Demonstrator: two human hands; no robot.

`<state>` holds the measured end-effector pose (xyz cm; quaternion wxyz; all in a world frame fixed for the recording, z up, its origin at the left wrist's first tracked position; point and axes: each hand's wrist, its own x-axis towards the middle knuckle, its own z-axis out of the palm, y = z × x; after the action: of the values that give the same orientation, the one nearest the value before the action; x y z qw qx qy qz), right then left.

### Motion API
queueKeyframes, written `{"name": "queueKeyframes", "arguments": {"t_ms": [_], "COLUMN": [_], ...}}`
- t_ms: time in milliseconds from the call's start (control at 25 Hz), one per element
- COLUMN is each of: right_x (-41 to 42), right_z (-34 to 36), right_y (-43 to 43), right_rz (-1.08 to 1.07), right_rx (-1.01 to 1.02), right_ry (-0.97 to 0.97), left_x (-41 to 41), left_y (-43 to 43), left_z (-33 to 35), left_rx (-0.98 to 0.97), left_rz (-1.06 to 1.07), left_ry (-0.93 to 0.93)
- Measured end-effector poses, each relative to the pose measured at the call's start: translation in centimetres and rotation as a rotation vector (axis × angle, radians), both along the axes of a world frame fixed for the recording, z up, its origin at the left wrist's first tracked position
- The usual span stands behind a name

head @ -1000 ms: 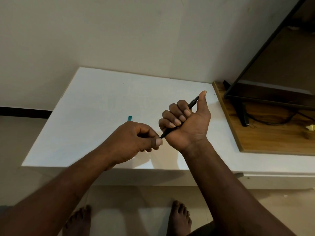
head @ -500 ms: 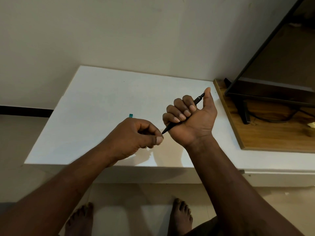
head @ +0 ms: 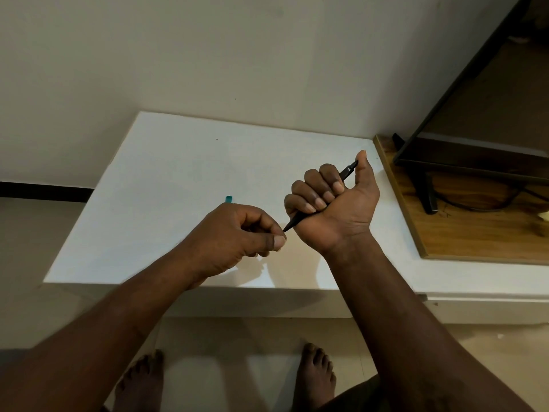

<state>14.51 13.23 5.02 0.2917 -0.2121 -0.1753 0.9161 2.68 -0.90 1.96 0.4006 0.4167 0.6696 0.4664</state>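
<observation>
1. The black pen (head: 347, 171) is grasped in the right hand (head: 335, 209), lifted clear of the counter (head: 178, 162). It runs slantwise through the fist. Its cap end pokes out above the fingers (head: 319, 200) beside the raised thumb, and its tip comes out below the little finger.
2. The right hand is turned palm towards the person. Its four fingers are clenched round the barrel, the thumb stands straight up, and the forearm rises steeply from below.
3. The left hand (head: 234, 236) hangs just to the left of that fist with its knuckles up and its fingers curled in. The thumb presses against the forefinger. The pen's tip meets the forefinger's end, but I cannot tell whether anything is pinched there.
4. A small teal piece (head: 229, 199) shows just beyond the left knuckles, mostly hidden by them.
5. Beyond the right thumb, further right, a wooden board (head: 475, 233) lies on the counter. It carries a dark television (head: 490, 99) on its stand, and a cable (head: 481, 203) trails across the wood.
6. Nothing stands between the two hands.
7. Below both wrists, past the counter's near edge, two bare feet (head: 315, 373) stand on the pale floor (head: 29, 263).
</observation>
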Motion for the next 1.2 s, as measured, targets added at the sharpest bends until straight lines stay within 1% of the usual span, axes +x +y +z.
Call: {"name": "queueKeyframes", "arguments": {"t_ms": [1200], "right_x": [-0.35], "right_z": [0.03], "right_y": [-0.46], "right_rz": [-0.006], "right_rx": [0.01], "right_ry": [-0.025], "left_x": [0.02], "left_y": [0.05], "left_z": [-0.11], "left_rx": [-0.011], "left_rz": [0.009], "left_ry": [0.014]}}
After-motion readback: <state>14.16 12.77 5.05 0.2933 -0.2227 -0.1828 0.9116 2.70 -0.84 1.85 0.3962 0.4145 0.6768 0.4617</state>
